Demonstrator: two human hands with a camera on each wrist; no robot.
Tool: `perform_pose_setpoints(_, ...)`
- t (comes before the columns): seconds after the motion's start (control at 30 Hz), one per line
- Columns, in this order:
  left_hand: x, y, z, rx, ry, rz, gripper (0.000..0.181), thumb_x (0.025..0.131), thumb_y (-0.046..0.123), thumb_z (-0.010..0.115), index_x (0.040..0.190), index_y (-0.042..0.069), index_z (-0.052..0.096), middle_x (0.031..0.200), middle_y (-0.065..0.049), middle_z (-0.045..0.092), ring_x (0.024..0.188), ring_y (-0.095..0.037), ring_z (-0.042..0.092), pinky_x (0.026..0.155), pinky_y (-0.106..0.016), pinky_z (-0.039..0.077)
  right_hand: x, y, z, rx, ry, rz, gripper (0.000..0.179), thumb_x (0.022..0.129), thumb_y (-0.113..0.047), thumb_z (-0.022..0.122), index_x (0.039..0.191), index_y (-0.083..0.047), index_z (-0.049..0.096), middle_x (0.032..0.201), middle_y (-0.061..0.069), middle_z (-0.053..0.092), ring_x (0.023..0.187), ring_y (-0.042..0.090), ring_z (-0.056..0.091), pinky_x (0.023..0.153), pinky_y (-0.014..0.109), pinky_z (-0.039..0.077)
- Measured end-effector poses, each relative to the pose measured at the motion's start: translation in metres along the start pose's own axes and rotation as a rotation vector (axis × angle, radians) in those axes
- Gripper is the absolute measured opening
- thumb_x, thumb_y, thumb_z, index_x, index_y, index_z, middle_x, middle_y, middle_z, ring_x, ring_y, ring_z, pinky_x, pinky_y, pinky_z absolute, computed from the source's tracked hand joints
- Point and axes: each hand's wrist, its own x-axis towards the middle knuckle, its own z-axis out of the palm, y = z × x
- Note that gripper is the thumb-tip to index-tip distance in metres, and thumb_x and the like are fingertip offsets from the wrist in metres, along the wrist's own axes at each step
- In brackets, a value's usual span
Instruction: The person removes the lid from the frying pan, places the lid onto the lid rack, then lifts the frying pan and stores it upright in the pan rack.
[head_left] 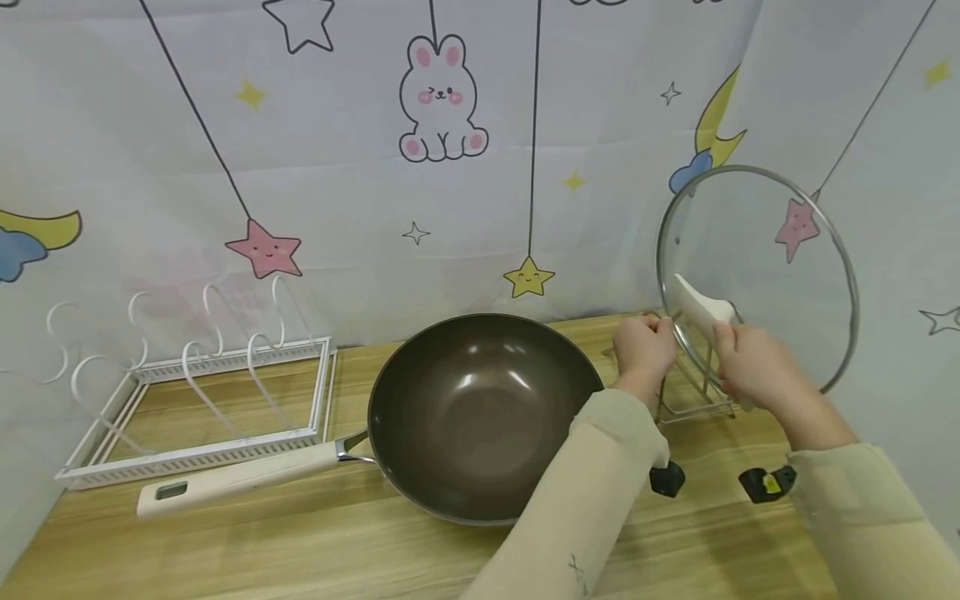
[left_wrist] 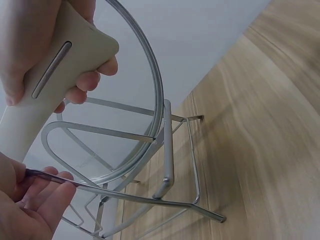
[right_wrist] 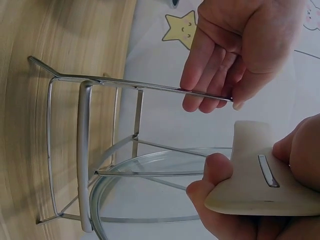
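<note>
In the head view, a round glass lid point(head_left: 802, 287) with a metal rim stands on edge in a metal lid rack point(head_left: 697, 410) at the right. My right hand point(head_left: 757, 367) grips the lid's cream handle point(head_left: 699, 308), its fingers wrapped round it in the right wrist view. My left hand point(head_left: 645, 346) pinches the end of a thin metal bar of the rack, plain in the left wrist view point(left_wrist: 37, 205). The lid's lower rim sits between the rack's wire loops point(left_wrist: 97, 130). Left of my hands lies a dark wok point(head_left: 480, 417), partly covered by my left sleeve.
The wok's cream handle point(head_left: 240, 479) points left across the wooden table point(head_left: 337, 550). A white rack point(head_left: 202, 454) with curved wire dividers stands at the left. Behind hangs a white cloth point(head_left: 337, 167) with cartoon prints. Black straps point(head_left: 765, 483) hang by my wrists.
</note>
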Motion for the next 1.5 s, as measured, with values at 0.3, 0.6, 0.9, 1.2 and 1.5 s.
perform_pose_setpoints(0.3,-0.001,0.000,-0.002,0.008,0.001,0.032,0.054,0.090,0.018,0.059,0.043,0.016,0.032,0.039,0.008,0.025,0.041,-0.007,0.028,0.043,-0.019,0.023,-0.001,0.001,0.004,0.005,0.021,0.001,0.065,0.101,-0.045,0.008,0.089,0.005,0.048,0.063,0.010,0.055,0.051,0.021,0.055,0.047,0.034,0.045)
perform_pose_setpoints(0.6,-0.001,0.000,-0.002,0.019,-0.001,0.049,0.055,0.090,0.017,0.059,0.042,0.016,0.032,0.038,0.009,0.025,0.039,-0.007,0.027,0.042,-0.019,0.023,0.000,-0.001,0.005,0.009,0.045,0.006,0.063,0.101,-0.042,0.009,0.089,0.006,0.048,0.063,0.010,0.056,0.051,0.020,0.056,0.047,0.033,0.046)
perform_pose_setpoints(0.9,-0.001,-0.001,-0.002,0.023,0.010,0.055,0.054,0.090,0.017,0.058,0.043,0.016,0.033,0.038,0.009,0.025,0.037,-0.006,0.026,0.040,-0.019,0.021,-0.001,0.000,0.010,0.027,0.079,0.005,0.065,0.101,-0.042,0.008,0.093,0.007,0.049,0.062,0.009,0.057,0.049,0.019,0.054,0.047,0.034,0.045)
perform_pose_setpoints(1.2,-0.001,0.000,-0.002,0.021,0.005,0.046,0.053,0.090,0.019,0.059,0.043,0.016,0.034,0.039,0.009,0.027,0.040,-0.006,0.028,0.040,-0.019,0.022,-0.002,0.004,0.013,0.039,0.099,0.009,0.066,0.101,-0.044,0.010,0.100,0.009,0.049,0.071,0.014,0.061,0.054,0.019,0.056,0.048,0.033,0.045)
perform_pose_setpoints(1.5,-0.002,-0.001,-0.002,0.033,0.004,0.063,0.054,0.091,0.018,0.058,0.043,0.016,0.034,0.038,0.009,0.026,0.039,-0.006,0.027,0.040,-0.019,0.022,-0.007,0.004,0.017,-0.092,0.289,0.015,0.067,0.101,-0.042,0.025,0.119,0.017,0.050,0.093,0.036,0.061,0.071,0.040,0.060,0.054,0.042,0.046)
